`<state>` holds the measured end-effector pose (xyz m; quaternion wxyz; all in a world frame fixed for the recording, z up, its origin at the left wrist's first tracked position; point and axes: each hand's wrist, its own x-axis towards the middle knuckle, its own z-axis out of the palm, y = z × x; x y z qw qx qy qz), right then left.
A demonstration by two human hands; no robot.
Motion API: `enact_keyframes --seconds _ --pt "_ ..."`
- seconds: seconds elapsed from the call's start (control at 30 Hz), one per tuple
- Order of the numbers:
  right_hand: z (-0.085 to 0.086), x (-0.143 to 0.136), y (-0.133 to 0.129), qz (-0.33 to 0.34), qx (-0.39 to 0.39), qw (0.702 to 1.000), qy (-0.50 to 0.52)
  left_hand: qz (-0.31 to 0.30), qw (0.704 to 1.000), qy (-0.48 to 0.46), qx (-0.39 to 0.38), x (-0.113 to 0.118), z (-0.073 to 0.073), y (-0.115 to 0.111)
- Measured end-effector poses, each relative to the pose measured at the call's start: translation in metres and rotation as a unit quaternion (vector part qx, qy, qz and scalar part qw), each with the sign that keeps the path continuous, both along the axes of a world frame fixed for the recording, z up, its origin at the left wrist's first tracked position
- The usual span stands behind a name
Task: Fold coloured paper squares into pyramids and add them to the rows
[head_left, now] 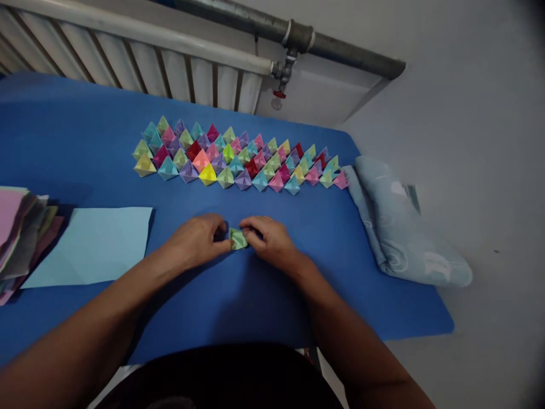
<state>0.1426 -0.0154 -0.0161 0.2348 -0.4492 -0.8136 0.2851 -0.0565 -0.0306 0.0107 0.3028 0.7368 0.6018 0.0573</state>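
Little green folded paper [238,240] seems to be getting shaped over the blue tabletop [183,200], pinched at 9 o'clock by the left hand [196,238] and 3 by the right hand [275,241], colourful folded pieces [225,177] at 12, so gentle pressure's probably needed.

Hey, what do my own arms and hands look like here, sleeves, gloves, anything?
Your left hand and right hand are bare: no gloves. No sleeve, watch or bracelet shows on either arm. I see no rings, though some fingers are curled or partly hidden. Plain black clothing shows at your body, too dark to make out its details.
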Motion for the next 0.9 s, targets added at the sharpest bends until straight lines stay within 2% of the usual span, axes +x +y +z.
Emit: enact_keyframes --seconds 0.17,0.33,0.73,0.9 --pt "0.003 -0.006 -0.002 0.000 -0.031 0.999 -0.009 -0.014 0.998 0.041 0.047 0.008 -0.006 -0.006" --pt "0.005 -0.009 -0.003 -0.011 -0.041 0.998 -0.038 -0.048 0.992 0.092 0.076 0.014 -0.005 -0.009" --pt "0.003 -0.022 -0.008 -0.019 0.017 0.986 -0.168 -0.042 0.984 0.133 0.108 0.021 -0.013 -0.010" --pt "0.000 -0.027 -0.008 -0.030 0.029 0.984 -0.174 -0.048 0.985 0.120 0.118 0.023 -0.015 -0.011"
